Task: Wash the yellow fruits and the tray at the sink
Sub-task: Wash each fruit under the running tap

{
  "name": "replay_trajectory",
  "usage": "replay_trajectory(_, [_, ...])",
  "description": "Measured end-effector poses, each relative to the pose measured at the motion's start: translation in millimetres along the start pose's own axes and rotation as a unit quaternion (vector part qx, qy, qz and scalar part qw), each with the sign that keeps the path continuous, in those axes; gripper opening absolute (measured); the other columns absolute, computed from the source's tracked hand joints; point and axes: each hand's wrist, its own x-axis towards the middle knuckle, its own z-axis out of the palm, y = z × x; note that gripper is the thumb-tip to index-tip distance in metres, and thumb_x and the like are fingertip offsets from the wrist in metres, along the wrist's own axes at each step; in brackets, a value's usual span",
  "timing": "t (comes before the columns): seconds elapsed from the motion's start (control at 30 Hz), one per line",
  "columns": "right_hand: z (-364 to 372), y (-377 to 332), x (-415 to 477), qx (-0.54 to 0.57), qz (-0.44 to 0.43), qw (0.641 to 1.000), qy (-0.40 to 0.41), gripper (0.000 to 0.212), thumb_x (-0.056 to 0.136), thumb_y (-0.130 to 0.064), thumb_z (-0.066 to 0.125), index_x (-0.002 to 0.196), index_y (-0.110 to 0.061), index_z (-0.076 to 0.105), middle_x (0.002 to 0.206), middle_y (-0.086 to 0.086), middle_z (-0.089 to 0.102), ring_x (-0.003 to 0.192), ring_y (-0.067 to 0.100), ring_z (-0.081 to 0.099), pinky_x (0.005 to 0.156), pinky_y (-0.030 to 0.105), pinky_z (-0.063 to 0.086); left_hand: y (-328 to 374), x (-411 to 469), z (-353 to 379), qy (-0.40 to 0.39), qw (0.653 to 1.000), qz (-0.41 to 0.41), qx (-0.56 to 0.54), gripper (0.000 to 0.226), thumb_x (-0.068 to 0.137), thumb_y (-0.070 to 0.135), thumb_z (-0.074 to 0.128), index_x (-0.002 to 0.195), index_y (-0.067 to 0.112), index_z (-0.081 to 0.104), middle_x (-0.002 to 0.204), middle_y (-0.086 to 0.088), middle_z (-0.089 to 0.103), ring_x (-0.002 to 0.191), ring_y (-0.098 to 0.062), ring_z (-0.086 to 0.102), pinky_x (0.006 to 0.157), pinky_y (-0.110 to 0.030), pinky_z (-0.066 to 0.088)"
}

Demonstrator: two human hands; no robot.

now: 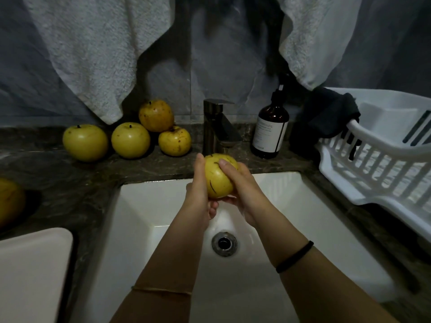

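Observation:
Both hands hold one yellow fruit over the white sink, just below the dark faucet. My left hand cups its left side and underside. My right hand wraps its right side with the thumb across the top. Several more yellow fruits sit on the dark counter behind the sink: one at the far left, one beside it, one stacked at the back, one near the faucet. Another yellow fruit shows at the left edge. A pale tray lies at the lower left.
A brown pump bottle stands right of the faucet. A white slatted drying rack with a dark cloth over its rim fills the right counter. White towels hang on the wall above. The drain is below my hands.

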Motion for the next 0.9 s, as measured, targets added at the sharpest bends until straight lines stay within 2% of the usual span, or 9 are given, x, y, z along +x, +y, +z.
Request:
replay_trajectory(0.17, [0, -3, -3, -0.014, 0.001, 1.000, 0.013, 0.046, 0.086, -0.040, 0.064, 0.122, -0.022, 0.044, 0.115, 0.005, 0.055, 0.101, 0.021, 0.061, 0.081, 0.035, 0.055, -5, 3, -3, 0.014, 0.997, 0.025, 0.065, 0.100, 0.073, 0.088, 0.023, 0.119, 0.005, 0.056, 0.071, -0.014, 0.062, 0.035, -0.011, 0.042, 0.038, -0.017, 0.033])
replay_trajectory(0.27, [1, -1, -5, -0.031, -0.014, 0.999, 0.038, 0.049, 0.084, -0.043, 0.065, 0.123, -0.022, 0.045, 0.119, 0.006, 0.055, 0.105, 0.022, 0.060, 0.087, 0.037, 0.053, -5, 2, -1, 0.023, 0.991, 0.061, 0.121, 0.094, 0.083, 0.080, 0.010, 0.115, 0.006, 0.059, 0.068, -0.018, 0.068, 0.028, -0.012, 0.044, 0.040, -0.020, 0.034])
replay_trajectory(0.4, [0, -2, -7, -0.048, -0.026, 0.997, 0.050, 0.052, 0.084, -0.041, 0.066, 0.128, -0.021, 0.047, 0.121, 0.004, 0.054, 0.104, 0.017, 0.058, 0.077, 0.029, 0.051, -6, -2, -2, 0.026, 0.983, 0.075, 0.166, 0.090, 0.088, 0.072, 0.003, 0.116, 0.006, 0.057, 0.068, -0.017, 0.069, 0.036, -0.019, 0.056, 0.042, -0.021, 0.041])
replay_trajectory(0.53, [4, -3, -10, -0.047, -0.009, 0.998, 0.028, 0.048, 0.085, -0.038, 0.065, 0.126, -0.018, 0.052, 0.119, 0.005, 0.058, 0.098, 0.014, 0.060, 0.069, 0.024, 0.048, -6, -9, -7, 0.063, 0.978, 0.095, 0.173, 0.070, 0.092, 0.067, 0.008, 0.099, 0.015, 0.053, 0.072, -0.018, 0.068, 0.064, -0.033, 0.068, 0.068, -0.040, 0.058])
replay_trajectory(0.63, [6, -1, -8, -0.058, 0.006, 0.998, 0.025, 0.052, 0.083, -0.038, 0.068, 0.127, -0.016, 0.054, 0.121, 0.008, 0.060, 0.104, 0.020, 0.061, 0.084, 0.033, 0.052, -5, -5, -11, 0.107, 0.962, 0.119, 0.219, 0.058, 0.096, 0.061, 0.011, 0.099, 0.019, 0.052, 0.080, -0.016, 0.068, 0.070, -0.031, 0.069, 0.082, -0.046, 0.056])
replay_trajectory(0.73, [8, 1, -5, -0.106, 0.003, 0.993, 0.042, 0.057, 0.078, -0.047, 0.071, 0.126, -0.022, 0.053, 0.124, 0.002, 0.058, 0.108, 0.020, 0.058, 0.095, 0.039, 0.049, 0, -2, -15, 0.135, 0.939, 0.145, 0.280, 0.048, 0.097, 0.049, 0.020, 0.108, 0.019, 0.056, 0.104, -0.015, 0.066, 0.088, -0.032, 0.066, 0.092, -0.048, 0.049])
replay_trajectory(0.77, [7, 0, -5, -0.172, -0.009, 0.983, 0.055, 0.060, 0.076, -0.051, 0.071, 0.126, -0.027, 0.051, 0.123, -0.004, 0.056, 0.110, 0.018, 0.056, 0.098, 0.039, 0.046, 2, -3, -17, 0.142, 0.932, 0.153, 0.295, 0.043, 0.096, 0.044, 0.027, 0.117, 0.019, 0.056, 0.114, -0.014, 0.063, 0.099, -0.033, 0.063, 0.096, -0.049, 0.046])
replay_trajectory(0.83, [5, 1, -8, -0.367, -0.035, 0.926, 0.086, 0.064, 0.073, -0.057, 0.069, 0.129, -0.034, 0.046, 0.123, -0.008, 0.051, 0.116, 0.018, 0.051, 0.101, 0.038, 0.037, 5, -10, -18, 0.151, 0.927, 0.154, 0.308, 0.041, 0.095, 0.034, 0.041, 0.133, 0.019, 0.049, 0.129, -0.012, 0.056, 0.114, -0.033, 0.054, 0.100, -0.046, 0.043])
replay_trajectory(0.9, [5, 1, -14, -0.485, -0.060, 0.868, 0.083, 0.067, 0.070, -0.057, 0.068, 0.129, -0.038, 0.044, 0.129, -0.006, 0.049, 0.120, 0.020, 0.048, 0.101, 0.040, 0.032, 3, -15, -22, 0.140, 0.934, 0.145, 0.296, 0.043, 0.094, 0.030, 0.048, 0.135, 0.017, 0.047, 0.132, -0.013, 0.053, 0.117, -0.033, 0.051, 0.100, -0.043, 0.042])
